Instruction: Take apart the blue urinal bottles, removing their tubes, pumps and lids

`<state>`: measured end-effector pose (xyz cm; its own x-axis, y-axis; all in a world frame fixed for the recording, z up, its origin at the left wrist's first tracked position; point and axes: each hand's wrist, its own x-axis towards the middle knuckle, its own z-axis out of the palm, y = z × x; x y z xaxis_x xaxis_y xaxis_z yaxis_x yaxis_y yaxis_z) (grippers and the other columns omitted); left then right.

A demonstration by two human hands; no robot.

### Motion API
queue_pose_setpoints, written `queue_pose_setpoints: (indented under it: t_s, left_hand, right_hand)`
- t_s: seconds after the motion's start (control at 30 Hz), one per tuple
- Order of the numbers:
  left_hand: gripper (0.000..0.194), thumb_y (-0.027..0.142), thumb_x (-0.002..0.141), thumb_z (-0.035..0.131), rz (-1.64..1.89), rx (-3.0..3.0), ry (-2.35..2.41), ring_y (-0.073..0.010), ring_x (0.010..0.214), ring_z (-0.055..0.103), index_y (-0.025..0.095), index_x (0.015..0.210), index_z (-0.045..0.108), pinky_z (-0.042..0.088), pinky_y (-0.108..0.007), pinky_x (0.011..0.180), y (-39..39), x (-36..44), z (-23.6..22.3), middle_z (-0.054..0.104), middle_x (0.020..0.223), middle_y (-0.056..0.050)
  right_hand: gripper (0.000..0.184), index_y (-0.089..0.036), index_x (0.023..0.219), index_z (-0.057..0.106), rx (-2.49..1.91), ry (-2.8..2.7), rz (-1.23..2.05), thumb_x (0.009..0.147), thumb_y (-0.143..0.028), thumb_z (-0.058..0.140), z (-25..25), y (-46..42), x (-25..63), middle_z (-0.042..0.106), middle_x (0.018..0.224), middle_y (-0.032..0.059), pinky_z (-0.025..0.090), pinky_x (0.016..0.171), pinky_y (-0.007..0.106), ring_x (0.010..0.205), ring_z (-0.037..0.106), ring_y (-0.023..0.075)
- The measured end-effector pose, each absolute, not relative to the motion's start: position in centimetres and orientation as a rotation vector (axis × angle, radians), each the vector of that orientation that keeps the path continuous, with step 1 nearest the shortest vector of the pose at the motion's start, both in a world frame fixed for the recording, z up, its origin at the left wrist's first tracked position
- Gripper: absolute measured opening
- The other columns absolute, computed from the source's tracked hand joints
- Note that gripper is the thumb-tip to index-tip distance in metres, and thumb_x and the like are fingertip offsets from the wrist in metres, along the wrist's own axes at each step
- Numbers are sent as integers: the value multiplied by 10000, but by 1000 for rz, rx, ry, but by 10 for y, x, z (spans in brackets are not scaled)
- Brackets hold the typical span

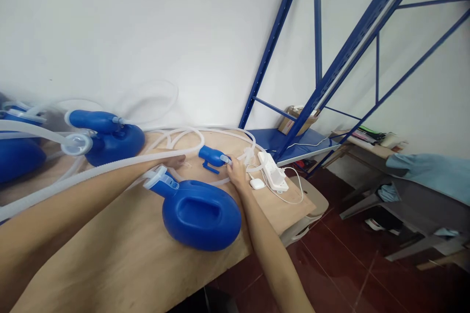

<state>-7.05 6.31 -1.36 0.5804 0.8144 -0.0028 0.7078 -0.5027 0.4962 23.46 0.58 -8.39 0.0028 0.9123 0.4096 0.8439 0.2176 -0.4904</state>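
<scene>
My right hand (237,174) is closed at the clear, ribbed nozzle of a blue urinal head (212,157), a short cylinder with a side handle, lying on the wooden table (121,259). My left hand (176,160) reaches in behind a white hose (110,166), which partly covers it. Its fingers look pinched near something small and clear that I cannot make out. Between my forearms a blue urinal bottle (201,215) lies on its side, its neck with a clear cap (159,181) pointing left.
More blue urinal bottles (119,144) with coiled hoses stand at the left by the wall. A white power strip (272,172) and white charger (257,184) sit right of my hand. Beyond the table edge are a blue metal rack (330,66), a stool (312,195) and a grey chair (414,210).
</scene>
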Motion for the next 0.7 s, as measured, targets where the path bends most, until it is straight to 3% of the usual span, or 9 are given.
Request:
queue_pose_setpoints:
  t_s: [0.1,0.23,0.33,0.43,0.53,0.63,0.7]
  left_hand:
    - [336,414,1017,701,115,2369,1191,-249,1053,711,147,1220,697,624,-437,922,65,-68,-4,711,1217,-80]
    - [312,415,1022,691,128,2333,1123,-243,1057,702,152,1190,701,614,-433,932,65,-47,13,709,1213,-79]
    - [264,396,1032,680,241,2251,1079,-225,1041,698,167,1162,704,615,-420,920,56,-27,26,711,1207,-82]
    - [247,396,1000,700,337,2105,1029,-212,915,709,150,992,712,620,-379,833,40,-15,43,737,1015,-55]
    - [290,409,975,593,489,1918,986,-241,845,730,162,844,667,626,-369,764,18,-14,64,757,885,-90]
    - [338,455,963,434,723,1762,1003,-268,838,748,183,841,594,641,-409,781,-4,-23,83,753,870,-134]
    - [330,507,956,439,896,1705,1065,-248,815,729,203,883,546,640,-415,792,-17,-34,91,729,894,-109]
  right_hand:
    - [473,-223,1310,714,-1573,-1809,178,900,-135,493,-85,7,234,809,1166,83,544,1004,385,1092,736,288]
    - [421,-210,1286,706,-1507,-1731,238,967,-201,430,-83,7,236,805,1063,83,550,974,381,1030,740,281]
    - [430,-194,1319,688,-1444,-1689,294,989,-236,415,-80,6,242,800,1095,100,543,1009,405,1062,736,286]
    - [434,-212,1344,695,-1355,-1695,380,967,-250,483,-81,6,247,800,1172,91,520,1091,427,1144,728,280]
    - [410,-223,1330,723,-1254,-1688,482,980,-332,538,-83,9,249,787,1267,92,519,1123,426,1219,714,271]
    - [458,-198,1314,742,-1191,-1643,575,992,-469,561,-81,10,250,783,1282,121,575,1048,437,1115,757,276]
    - [539,-166,1300,753,-1175,-1607,616,970,-558,585,-74,9,252,801,1221,143,600,991,456,1013,776,285]
